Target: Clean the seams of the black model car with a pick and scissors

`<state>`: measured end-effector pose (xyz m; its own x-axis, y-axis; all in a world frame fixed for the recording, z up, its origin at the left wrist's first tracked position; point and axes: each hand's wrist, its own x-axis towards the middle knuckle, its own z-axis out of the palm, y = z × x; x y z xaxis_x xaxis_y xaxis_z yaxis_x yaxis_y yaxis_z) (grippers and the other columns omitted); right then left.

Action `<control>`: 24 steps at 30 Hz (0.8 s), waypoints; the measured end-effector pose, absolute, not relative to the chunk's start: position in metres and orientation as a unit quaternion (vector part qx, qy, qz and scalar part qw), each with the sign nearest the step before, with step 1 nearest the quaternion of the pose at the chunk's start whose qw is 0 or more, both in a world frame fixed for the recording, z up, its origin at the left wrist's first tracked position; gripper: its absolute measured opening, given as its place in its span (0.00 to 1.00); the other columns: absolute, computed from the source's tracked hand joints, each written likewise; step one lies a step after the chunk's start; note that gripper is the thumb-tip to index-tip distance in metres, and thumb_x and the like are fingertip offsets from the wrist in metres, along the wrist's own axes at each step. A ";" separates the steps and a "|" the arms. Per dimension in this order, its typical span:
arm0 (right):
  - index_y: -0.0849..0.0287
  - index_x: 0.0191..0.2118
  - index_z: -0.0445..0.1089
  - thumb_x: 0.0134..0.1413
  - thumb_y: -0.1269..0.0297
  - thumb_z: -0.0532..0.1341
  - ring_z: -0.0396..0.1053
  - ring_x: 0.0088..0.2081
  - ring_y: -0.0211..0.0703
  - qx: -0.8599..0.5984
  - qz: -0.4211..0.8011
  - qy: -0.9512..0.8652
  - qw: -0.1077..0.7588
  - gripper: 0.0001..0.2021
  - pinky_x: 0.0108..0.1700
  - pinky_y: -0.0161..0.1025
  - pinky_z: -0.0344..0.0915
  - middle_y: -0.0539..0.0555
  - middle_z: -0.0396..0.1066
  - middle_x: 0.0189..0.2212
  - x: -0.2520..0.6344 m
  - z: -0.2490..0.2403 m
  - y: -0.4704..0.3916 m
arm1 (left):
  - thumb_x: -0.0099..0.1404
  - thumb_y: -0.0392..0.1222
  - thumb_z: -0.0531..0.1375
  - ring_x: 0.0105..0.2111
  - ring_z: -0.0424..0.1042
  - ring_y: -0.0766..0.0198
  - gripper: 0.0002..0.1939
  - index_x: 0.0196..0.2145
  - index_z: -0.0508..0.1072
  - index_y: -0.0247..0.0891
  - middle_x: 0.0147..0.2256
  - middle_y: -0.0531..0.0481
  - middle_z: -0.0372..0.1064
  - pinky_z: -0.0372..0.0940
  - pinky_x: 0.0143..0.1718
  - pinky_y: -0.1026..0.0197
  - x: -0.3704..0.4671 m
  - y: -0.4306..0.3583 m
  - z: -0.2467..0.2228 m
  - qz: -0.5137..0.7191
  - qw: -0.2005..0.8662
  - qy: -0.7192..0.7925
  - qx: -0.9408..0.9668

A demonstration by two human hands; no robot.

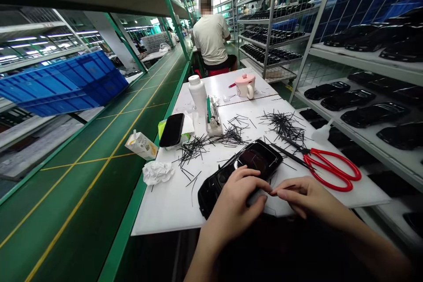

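A glossy black model car body (pixel 246 158) lies at an angle on the white work table in front of me. My left hand (pixel 239 194) rests over its near side, fingers curled on the body, with the forefinger reaching toward the right hand. Close beside it, my right hand (pixel 304 194) is closed in a pinch on a thin dark strip whose ends are mostly hidden. Fingertips of both hands nearly meet at the car's edge. Red-handled scissors (pixel 330 167) lie to the right of the car. Loose thin black strips (pixel 284 125) are heaped beyond it.
A white bottle (pixel 197 94), pink-lidded mug (pixel 245 86), phone (pixel 172 130), drink carton (pixel 142 144) and crumpled tissue (pixel 157 172) stand or lie around the table. A green conveyor (pixel 109 154) runs left. Racks of black car bodies (pixel 346 97) stand right. A seated person (pixel 213 39) is ahead.
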<state>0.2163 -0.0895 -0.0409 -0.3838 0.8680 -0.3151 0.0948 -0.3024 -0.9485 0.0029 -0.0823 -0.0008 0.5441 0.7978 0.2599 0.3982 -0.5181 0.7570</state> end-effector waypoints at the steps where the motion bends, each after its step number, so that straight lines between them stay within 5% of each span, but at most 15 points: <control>1: 0.65 0.40 0.79 0.53 0.49 0.65 0.49 0.16 0.30 -0.467 0.662 -0.502 0.304 0.21 0.22 0.33 0.46 0.43 0.55 0.10 0.216 -0.041 -0.089 | 0.63 0.29 0.59 0.54 0.66 0.64 0.11 0.40 0.71 0.43 0.40 0.54 0.74 0.55 0.63 0.58 0.005 -0.082 -0.001 0.306 0.331 0.368 0.813; 8: 0.65 0.37 0.79 0.51 0.49 0.66 0.45 0.15 0.28 -0.447 0.684 -0.459 0.349 0.20 0.22 0.33 0.41 0.41 0.52 0.10 0.211 -0.043 -0.087 | 0.63 0.31 0.60 0.52 0.67 0.62 0.06 0.36 0.71 0.41 0.41 0.49 0.71 0.59 0.58 0.58 0.010 -0.080 -0.005 0.323 0.338 0.408 0.784; 16: 0.64 0.40 0.78 0.54 0.47 0.62 0.50 0.16 0.31 -0.458 0.656 -0.493 0.341 0.22 0.22 0.33 0.47 0.43 0.54 0.11 0.213 -0.039 -0.089 | 0.65 0.30 0.57 0.42 0.67 0.66 0.08 0.32 0.62 0.41 0.35 0.54 0.71 0.55 0.61 0.56 0.012 -0.078 -0.008 0.328 0.351 0.404 0.778; 20: 0.56 0.46 0.76 0.60 0.49 0.57 0.70 0.36 0.45 -0.534 0.415 -0.655 0.337 0.19 0.37 0.40 0.65 0.56 0.75 0.33 0.250 -0.031 -0.080 | 0.66 0.31 0.56 0.41 0.67 0.67 0.11 0.30 0.58 0.42 0.33 0.55 0.70 0.54 0.62 0.54 0.011 -0.079 -0.008 0.344 0.362 0.405 0.766; 22: 0.55 0.50 0.74 0.62 0.51 0.53 0.70 0.46 0.53 -0.600 0.223 -0.700 0.317 0.20 0.47 0.48 0.66 0.59 0.74 0.45 0.277 -0.037 -0.073 | 0.67 0.32 0.55 0.43 0.67 0.66 0.10 0.30 0.58 0.42 0.34 0.55 0.70 0.55 0.61 0.54 0.010 -0.080 -0.009 0.346 0.365 0.412 0.760; 24: 0.59 0.50 0.73 0.62 0.53 0.50 0.70 0.46 0.58 -0.658 0.090 -0.700 0.262 0.22 0.49 0.54 0.65 0.61 0.74 0.45 0.302 -0.050 -0.067 | 0.67 0.32 0.55 0.44 0.67 0.65 0.10 0.29 0.58 0.42 0.34 0.54 0.70 0.56 0.60 0.54 0.009 -0.079 -0.010 0.344 0.365 0.417 0.758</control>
